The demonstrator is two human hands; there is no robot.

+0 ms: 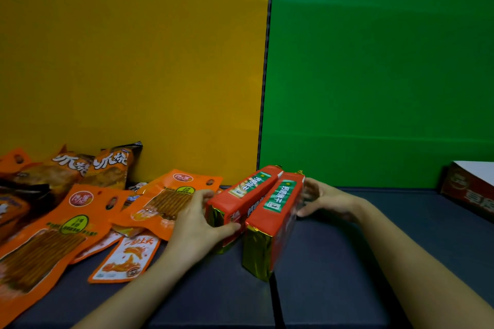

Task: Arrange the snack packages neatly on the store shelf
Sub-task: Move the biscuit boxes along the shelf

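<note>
Showing an early stage: the dark shelf (347,262) carries a loose heap of orange packets (66,222) at left, unsorted. Two red packs (275,222) stand touching at mid-shelf, angled off square. The left hand (197,224) grips one pack's near end; the right hand (323,203) touches the other's flank, fingertips hidden, grip uncertain.

Dark shelf deck (347,262), seam down the middle. Centre: two red packs (270,222), gold-ended, on edge, side by side, touching. Left: orange pouches (48,238) flat, overlapping; puffed bags (107,168) behind. Far right: red carton (470,192)
</note>
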